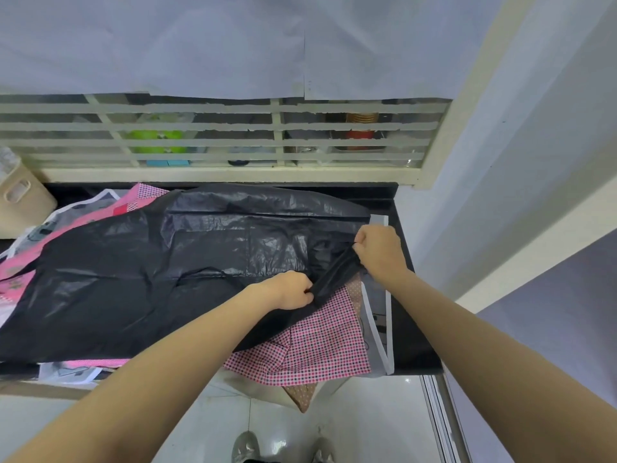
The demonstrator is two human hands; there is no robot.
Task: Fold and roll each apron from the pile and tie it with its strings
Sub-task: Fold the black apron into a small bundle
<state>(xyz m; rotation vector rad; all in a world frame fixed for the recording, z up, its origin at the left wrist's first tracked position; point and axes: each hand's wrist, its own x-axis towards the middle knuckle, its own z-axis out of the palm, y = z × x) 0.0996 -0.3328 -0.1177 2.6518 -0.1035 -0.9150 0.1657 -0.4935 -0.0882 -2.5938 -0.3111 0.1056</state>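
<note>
left hand (295,290) fist grips black apron (160,275) edge; right hand (379,250) pinches same bunched edge (both arms outstretched)

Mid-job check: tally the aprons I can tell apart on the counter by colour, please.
Black apron, spread on top, gripped by left hand and right hand: 1
Pink checked apron: 1
Pale white-edged apron: 1
Brown dotted apron: 1
Total: 4 told apart; the pile may hide more.

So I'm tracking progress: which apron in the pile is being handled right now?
The black apron, spread on top; both hands, left and right, grip its right end. The pink checked apron lies underneath, untouched.
</note>
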